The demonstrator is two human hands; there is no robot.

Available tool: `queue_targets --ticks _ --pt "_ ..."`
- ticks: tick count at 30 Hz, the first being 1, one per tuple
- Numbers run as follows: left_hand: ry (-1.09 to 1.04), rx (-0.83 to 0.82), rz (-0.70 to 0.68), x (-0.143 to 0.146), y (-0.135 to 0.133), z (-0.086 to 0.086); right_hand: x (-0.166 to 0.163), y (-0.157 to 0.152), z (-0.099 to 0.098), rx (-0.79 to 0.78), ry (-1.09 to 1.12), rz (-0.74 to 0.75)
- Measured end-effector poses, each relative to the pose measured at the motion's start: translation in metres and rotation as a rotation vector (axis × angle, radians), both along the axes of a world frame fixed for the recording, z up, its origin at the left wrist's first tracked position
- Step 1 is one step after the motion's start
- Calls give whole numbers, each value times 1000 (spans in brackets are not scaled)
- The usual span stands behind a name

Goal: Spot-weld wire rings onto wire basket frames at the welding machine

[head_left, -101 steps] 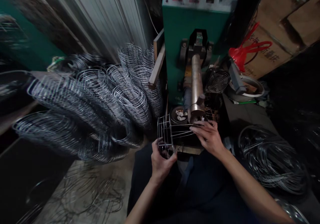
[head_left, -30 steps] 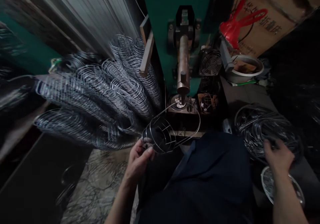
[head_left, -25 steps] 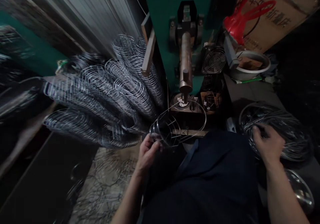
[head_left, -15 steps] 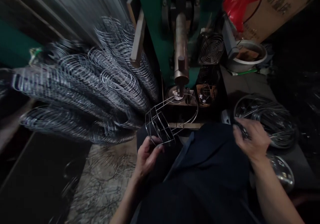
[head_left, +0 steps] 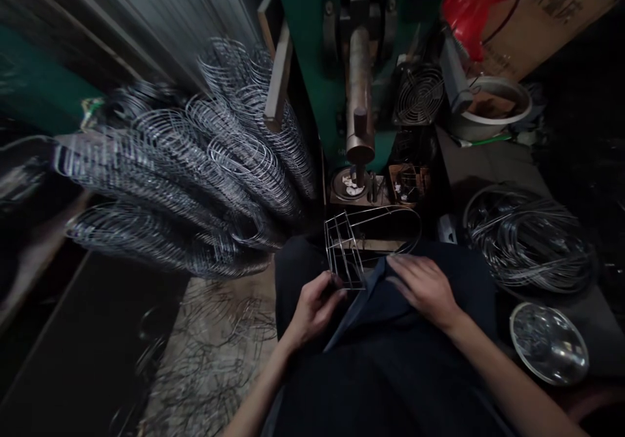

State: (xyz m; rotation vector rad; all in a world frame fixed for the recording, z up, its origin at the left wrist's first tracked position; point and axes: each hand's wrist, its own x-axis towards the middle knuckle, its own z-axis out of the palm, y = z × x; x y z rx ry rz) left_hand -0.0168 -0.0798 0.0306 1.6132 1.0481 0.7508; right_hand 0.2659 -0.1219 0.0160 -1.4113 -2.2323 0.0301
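Note:
My left hand (head_left: 319,303) is closed, thumb and fingers pinching the lower corner of a wire basket frame (head_left: 345,245). The frame has a small cage of crossed bright wires and a wide loop reaching right. It is tilted above my dark blue apron (head_left: 390,346). My right hand (head_left: 424,287) is just below the loop, back upward, fingers bent together by a raised apron fold. What lies under those fingertips is hidden. Ahead stands a press with a metal ram (head_left: 360,98) over a small work plate (head_left: 349,184), which has white scraps on it.
Nested stacks of wire baskets (head_left: 249,170) crowd the left. On the right bench are a wire coil (head_left: 527,241), a clear round dish (head_left: 549,344) and a pale basin (head_left: 493,121). A fan guard (head_left: 418,95) is beside the press. Loose wires (head_left: 219,339) cover a board at lower left.
My right hand has moved left from the wire coil to the basket frame's loop. My left hand and the frame have shifted right and slightly down in view, with the loop away from the press plate.

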Motion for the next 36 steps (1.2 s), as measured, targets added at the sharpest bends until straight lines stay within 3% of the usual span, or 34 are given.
queue_targets --ticks 4,8,11,14,18,22,27,31,36 --pt "-261 -321 122 3 19 17 -17 -1 -21 -88 -88 81" --pt "-476 -585 260 2 52 22 -22 2 -15 -141 -142 152" --pt "-406 -524 261 -3 71 16 -20 13 2 -178 -139 181" --pt "-337 -426 148 -3 75 0 -10 34 18 -183 -93 133" --pt "-400 -573 57 12 56 -27 7 67 22 -242 -51 56" --pt "-432 -569 232 31 42 -40 14 88 14 -265 -8 80" --pt "-453 -401 384 38 42 -40 11 93 17 -118 196 52" --pt "-487 -375 424 39 46 -40 4 94 22 -96 318 88" --pt "-473 -378 430 41 48 -38 6 102 16 -130 281 140"
